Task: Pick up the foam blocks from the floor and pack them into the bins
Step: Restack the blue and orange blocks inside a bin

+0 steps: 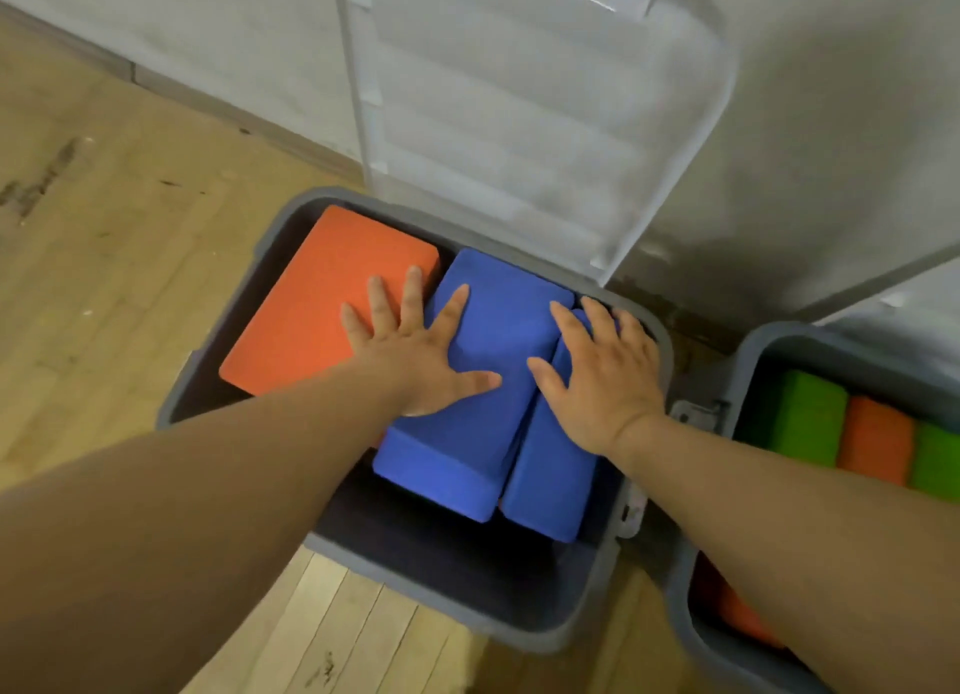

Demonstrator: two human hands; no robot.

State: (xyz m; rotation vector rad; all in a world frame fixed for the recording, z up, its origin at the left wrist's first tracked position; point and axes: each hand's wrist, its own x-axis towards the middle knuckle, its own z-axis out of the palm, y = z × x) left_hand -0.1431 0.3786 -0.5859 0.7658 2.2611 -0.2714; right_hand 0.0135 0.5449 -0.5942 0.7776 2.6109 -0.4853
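- On the wood floor (104,278) against the wall (831,122), a grey bin (587,605) stands open, its clear lid (519,96) tipped up behind.
- Inside lie 3 foam blocks: an orange block (311,304) at the left, a wide blue block (493,324) mid-bin, and a narrow blue block (550,475) just beside it.
- Left hand (421,355) lies flat, fingers splayed across the orange block and the wide blue block, gripping nothing.
- Right hand (602,381) presses flat on the narrow blue block, fingers straight.
- Neighbouring bin (748,361) at the right holds green blocks (795,413) and more orange foam (878,439).

1. Grey bin (447,608): orange block (322,304) flat in its far left corner.
2. Wide blue block (498,324) and narrow blue block (550,480) touching, by its right edge, seemingly tilted.
3. Right bin (748,361): green block (795,413) on edge.
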